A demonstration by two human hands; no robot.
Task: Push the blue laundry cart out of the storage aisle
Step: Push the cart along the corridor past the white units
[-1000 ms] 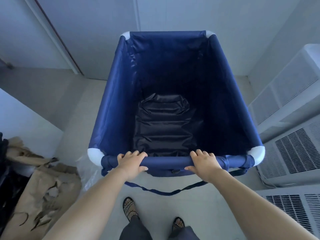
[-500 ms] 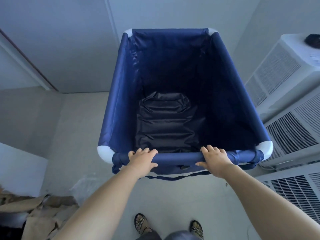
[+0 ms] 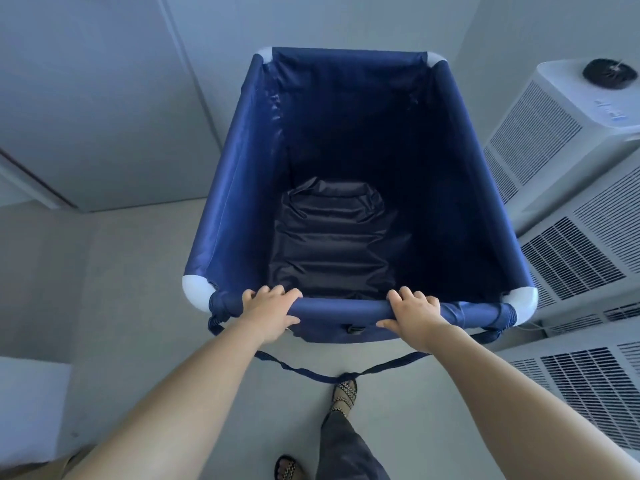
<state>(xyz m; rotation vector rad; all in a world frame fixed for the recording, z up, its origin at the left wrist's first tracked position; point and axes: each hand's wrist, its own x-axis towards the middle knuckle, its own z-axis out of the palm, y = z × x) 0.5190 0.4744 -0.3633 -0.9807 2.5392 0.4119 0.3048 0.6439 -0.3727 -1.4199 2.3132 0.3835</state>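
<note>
Rolled forward past the white units (image 3: 571, 188), the blue cart (image 3: 242, 188) stretches lengthwise straight ahead of the left hand (image 3: 268, 311) and right hand (image 3: 414, 315), both wrapped around its near rail.

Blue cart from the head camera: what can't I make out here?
- Wheels: hidden under the blue cart body.
- Floor ahead: blocked by its far wall.
- Palms of left hand and right hand: wrapped over the near rail.
- Air-conditioner units: cut off by right edge.

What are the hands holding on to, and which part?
Both the left hand and right hand grip the blue laundry cart by its near top rail.
</note>
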